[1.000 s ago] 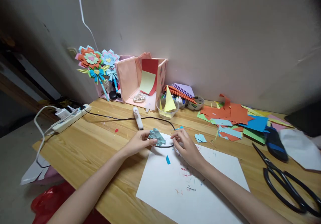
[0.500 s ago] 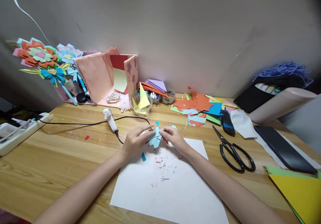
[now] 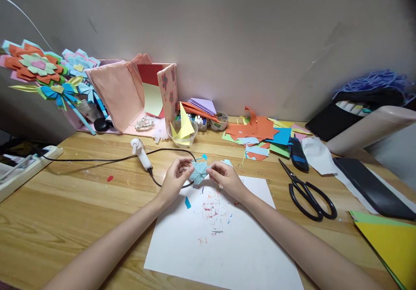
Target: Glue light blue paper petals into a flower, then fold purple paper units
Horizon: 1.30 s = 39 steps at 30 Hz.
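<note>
Pinching the pale blue fold (image 3: 199,173) from both sides, the two hands have it right at the far edge of the white sheet (image 3: 214,246)! The left hand (image 3: 177,178) has thumb and forefinger at its left side, the other fingers loosely curled. Over on its right side, the right hand (image 3: 225,179) pinches with thumb and forefinger, the rest bent beneath. Creases fan out from the fold's middle, and whether it touches the sheet below, we cannot tell.

A blue scrap (image 3: 187,202) lies on the sheet, close to its left edge, and coloured marks dot the middle. Just past the far left corner, here's the white tool (image 3: 140,153), its black cord (image 3: 152,178) looping in behind the left hand. Out to the right, beyond the sheet's far right corner, lie the scissors (image 3: 305,190), blades pointing to the desk's back edge.

And along that back edge of the desk (image 3: 81,212), what a line-up: paper flowers (image 3: 37,65) at the left end, then the pink box (image 3: 113,95), the clear bowl (image 3: 183,139) with yellow paper in it, the tape (image 3: 219,122), a heap of cut paper (image 3: 256,130), and the black case (image 3: 331,117) towards the right end!
</note>
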{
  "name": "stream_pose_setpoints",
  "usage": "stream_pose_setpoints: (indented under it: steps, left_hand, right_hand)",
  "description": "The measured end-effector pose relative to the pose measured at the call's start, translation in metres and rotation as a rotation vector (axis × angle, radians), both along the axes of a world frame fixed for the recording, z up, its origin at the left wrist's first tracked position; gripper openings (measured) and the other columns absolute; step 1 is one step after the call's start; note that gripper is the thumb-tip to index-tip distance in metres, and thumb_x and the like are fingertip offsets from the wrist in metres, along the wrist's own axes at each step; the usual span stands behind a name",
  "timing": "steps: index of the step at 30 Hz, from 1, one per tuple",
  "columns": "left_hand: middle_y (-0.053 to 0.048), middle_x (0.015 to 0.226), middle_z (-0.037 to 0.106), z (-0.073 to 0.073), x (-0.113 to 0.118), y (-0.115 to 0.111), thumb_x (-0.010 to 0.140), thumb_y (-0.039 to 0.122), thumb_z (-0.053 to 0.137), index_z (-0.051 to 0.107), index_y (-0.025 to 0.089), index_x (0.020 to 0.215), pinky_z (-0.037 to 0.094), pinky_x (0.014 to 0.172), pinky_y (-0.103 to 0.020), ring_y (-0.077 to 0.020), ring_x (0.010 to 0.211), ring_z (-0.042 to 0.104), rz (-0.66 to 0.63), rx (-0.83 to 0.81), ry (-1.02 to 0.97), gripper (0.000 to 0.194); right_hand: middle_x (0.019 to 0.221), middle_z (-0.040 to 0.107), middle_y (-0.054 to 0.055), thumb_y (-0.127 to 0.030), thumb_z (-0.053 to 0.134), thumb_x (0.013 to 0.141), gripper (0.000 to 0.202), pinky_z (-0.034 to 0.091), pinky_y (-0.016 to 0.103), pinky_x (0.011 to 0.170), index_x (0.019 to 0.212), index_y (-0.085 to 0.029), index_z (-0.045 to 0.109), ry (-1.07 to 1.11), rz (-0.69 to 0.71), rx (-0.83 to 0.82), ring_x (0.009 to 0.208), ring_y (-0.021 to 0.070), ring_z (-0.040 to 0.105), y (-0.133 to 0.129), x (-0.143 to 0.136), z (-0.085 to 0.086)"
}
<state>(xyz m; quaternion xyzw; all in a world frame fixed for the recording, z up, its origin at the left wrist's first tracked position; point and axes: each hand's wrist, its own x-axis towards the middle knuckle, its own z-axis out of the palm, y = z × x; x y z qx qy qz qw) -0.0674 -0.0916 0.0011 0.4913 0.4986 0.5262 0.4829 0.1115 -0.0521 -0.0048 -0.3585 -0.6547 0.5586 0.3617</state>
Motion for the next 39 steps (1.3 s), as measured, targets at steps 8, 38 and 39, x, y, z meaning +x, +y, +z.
stream_pose_setpoints:
  steps: [8, 38, 39]
  left_hand:
    - [0.001, 0.068, 0.054, -0.006, -0.001, 0.0, 0.071, 0.039, 0.064, 0.055, 0.016, 0.073, 0.037, 0.055, -0.021, -0.0109, 0.061, 0.05, -0.086, -0.01, 0.227, 0.025]
    - [0.001, 0.073, 0.057, 0.0, -0.002, 0.005, 0.076, 0.037, 0.058, 0.055, 0.015, 0.08, 0.041, 0.058, -0.021, -0.0117, 0.066, 0.053, 0.004, -0.056, 0.022, 0.023]
    - [0.0, 0.075, 0.057, 0.0, -0.001, 0.005, 0.076, 0.036, 0.058, 0.056, 0.015, 0.081, 0.042, 0.059, -0.021, -0.0118, 0.067, 0.053, 0.016, -0.045, 0.016, 0.022]
  right_hand:
    - [0.063, 0.051, -0.001, -0.039, 0.051, 0.083, 0.024, 0.035, 0.022, 0.052, 0.074, -0.018, 0.056, -0.08, 0.05, 0.101, 0.057, 0.0114, 0.046, -0.005, 0.0, 0.0]
    - [0.079, 0.061, 0.004, -0.037, 0.056, 0.074, 0.02, 0.04, 0.025, 0.058, 0.079, -0.017, 0.058, -0.228, -0.08, -0.052, 0.068, 0.0154, 0.056, 0.015, 0.018, 0.035]
    - [0.079, 0.061, 0.004, -0.037, 0.058, 0.072, 0.022, 0.041, 0.025, 0.058, 0.079, -0.017, 0.058, -0.144, -0.059, -0.118, 0.068, 0.0147, 0.056, 0.011, 0.013, 0.035]
